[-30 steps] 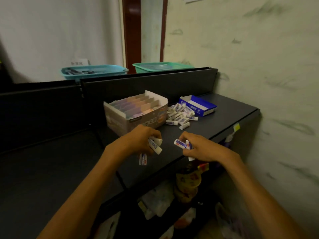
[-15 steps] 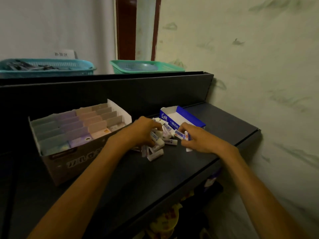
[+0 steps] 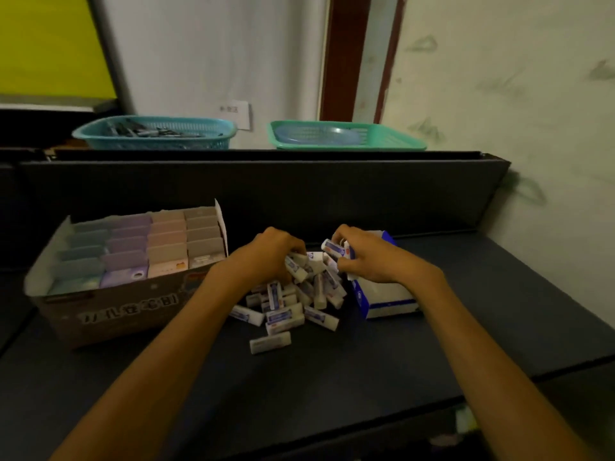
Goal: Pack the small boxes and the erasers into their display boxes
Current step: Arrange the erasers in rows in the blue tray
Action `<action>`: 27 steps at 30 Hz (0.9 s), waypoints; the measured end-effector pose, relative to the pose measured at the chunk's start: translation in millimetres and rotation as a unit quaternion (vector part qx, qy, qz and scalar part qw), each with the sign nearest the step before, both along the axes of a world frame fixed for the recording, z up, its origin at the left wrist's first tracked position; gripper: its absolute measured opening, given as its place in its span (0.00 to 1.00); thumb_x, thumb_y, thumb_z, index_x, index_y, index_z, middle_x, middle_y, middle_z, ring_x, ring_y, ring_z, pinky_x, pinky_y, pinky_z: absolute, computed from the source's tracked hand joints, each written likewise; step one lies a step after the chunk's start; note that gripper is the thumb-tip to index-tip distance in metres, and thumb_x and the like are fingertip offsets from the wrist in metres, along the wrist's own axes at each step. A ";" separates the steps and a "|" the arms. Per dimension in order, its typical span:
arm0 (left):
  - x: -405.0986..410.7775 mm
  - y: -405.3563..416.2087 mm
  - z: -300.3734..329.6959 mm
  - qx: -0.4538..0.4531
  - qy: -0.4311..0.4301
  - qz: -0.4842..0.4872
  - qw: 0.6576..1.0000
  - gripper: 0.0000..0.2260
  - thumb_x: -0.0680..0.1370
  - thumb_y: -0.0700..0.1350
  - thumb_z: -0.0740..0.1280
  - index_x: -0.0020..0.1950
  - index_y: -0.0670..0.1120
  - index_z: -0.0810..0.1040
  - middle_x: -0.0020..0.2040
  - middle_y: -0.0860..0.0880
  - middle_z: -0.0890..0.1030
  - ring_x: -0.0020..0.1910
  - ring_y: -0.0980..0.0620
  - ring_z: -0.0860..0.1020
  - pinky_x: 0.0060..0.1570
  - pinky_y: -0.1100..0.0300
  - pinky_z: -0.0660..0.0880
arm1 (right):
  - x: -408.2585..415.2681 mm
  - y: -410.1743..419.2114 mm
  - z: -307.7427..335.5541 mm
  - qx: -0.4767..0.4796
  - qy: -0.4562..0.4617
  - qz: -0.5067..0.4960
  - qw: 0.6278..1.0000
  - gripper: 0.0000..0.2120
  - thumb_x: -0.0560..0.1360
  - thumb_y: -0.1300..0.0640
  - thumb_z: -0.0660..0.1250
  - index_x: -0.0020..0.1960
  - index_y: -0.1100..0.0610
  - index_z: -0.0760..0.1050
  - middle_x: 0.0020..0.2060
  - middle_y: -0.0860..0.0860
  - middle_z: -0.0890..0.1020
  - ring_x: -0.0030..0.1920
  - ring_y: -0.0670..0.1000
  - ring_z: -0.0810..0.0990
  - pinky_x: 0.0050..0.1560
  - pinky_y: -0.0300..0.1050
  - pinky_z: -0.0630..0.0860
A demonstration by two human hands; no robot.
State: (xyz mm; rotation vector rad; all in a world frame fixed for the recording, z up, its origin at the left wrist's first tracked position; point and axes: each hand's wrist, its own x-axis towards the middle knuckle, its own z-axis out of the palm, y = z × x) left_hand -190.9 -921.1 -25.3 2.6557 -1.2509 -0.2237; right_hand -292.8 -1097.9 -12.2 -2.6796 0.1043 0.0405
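Note:
A heap of white erasers with blue sleeves (image 3: 286,311) lies on the dark shelf (image 3: 332,377). My left hand (image 3: 269,254) rests on the heap's top, fingers curled around several erasers. My right hand (image 3: 362,254) grips a few erasers just above the blue-and-white display box (image 3: 386,297), which stands right of the heap. To the left, a brown cardboard display box (image 3: 109,307) holds rows of small pastel boxes (image 3: 143,247).
A dark back panel (image 3: 266,184) runs behind the shelf. Beyond it stand a teal basket (image 3: 156,134) and a green tray (image 3: 346,136). A pale wall (image 3: 532,128) closes the right side. The shelf's front edge drops off near me.
The view has moved closer and leftward. Both hands carried erasers from the shelf's front edge to the heap by the blue box.

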 end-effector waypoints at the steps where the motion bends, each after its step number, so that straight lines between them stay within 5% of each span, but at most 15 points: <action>1: 0.5 -2.4 -2.4 -0.006 -0.003 0.017 1.000 0.22 0.70 0.41 0.74 0.62 0.53 0.74 0.58 0.50 0.73 0.56 0.50 0.74 0.51 0.59 0.73 | 5.9 -4.8 -1.8 -0.005 0.001 0.022 1.000 0.15 0.76 0.55 0.66 0.60 0.50 0.66 0.52 0.47 0.70 0.47 0.45 0.73 0.40 0.34 0.68; 13: -12.9 -4.1 -14.1 -0.051 -0.038 0.155 0.986 0.24 0.71 0.43 0.73 0.65 0.53 0.71 0.60 0.50 0.72 0.56 0.51 0.73 0.54 0.59 0.72 | 48.0 -21.0 -21.5 -0.006 -0.026 0.184 0.983 0.21 0.74 0.56 0.69 0.64 0.52 0.65 0.60 0.50 0.70 0.55 0.47 0.71 0.51 0.40 0.71; 19: -15.3 1.0 -15.5 -0.099 -0.045 0.138 0.985 0.26 0.70 0.48 0.74 0.66 0.56 0.69 0.61 0.52 0.71 0.57 0.52 0.72 0.55 0.57 0.75 | 49.3 -30.9 -24.1 0.035 -0.035 0.201 0.978 0.28 0.71 0.56 0.72 0.67 0.49 0.64 0.62 0.48 0.70 0.57 0.45 0.71 0.52 0.38 0.72; 23: -18.9 2.6 -14.2 -0.114 -0.046 0.120 0.985 0.25 0.71 0.49 0.73 0.66 0.55 0.70 0.62 0.52 0.71 0.57 0.52 0.72 0.55 0.53 0.75 | 45.9 -42.6 -24.6 0.033 -0.032 0.194 0.980 0.28 0.71 0.56 0.73 0.66 0.48 0.65 0.61 0.48 0.71 0.59 0.47 0.72 0.57 0.46 0.76; 27: -23.2 9.0 -14.1 -0.116 -0.043 0.120 0.985 0.23 0.72 0.50 0.72 0.65 0.55 0.70 0.62 0.52 0.71 0.58 0.52 0.72 0.56 0.54 0.75 | 42.1 -50.3 -25.1 0.019 -0.040 0.179 0.983 0.26 0.71 0.56 0.72 0.66 0.49 0.66 0.61 0.47 0.71 0.58 0.44 0.71 0.52 0.35 0.72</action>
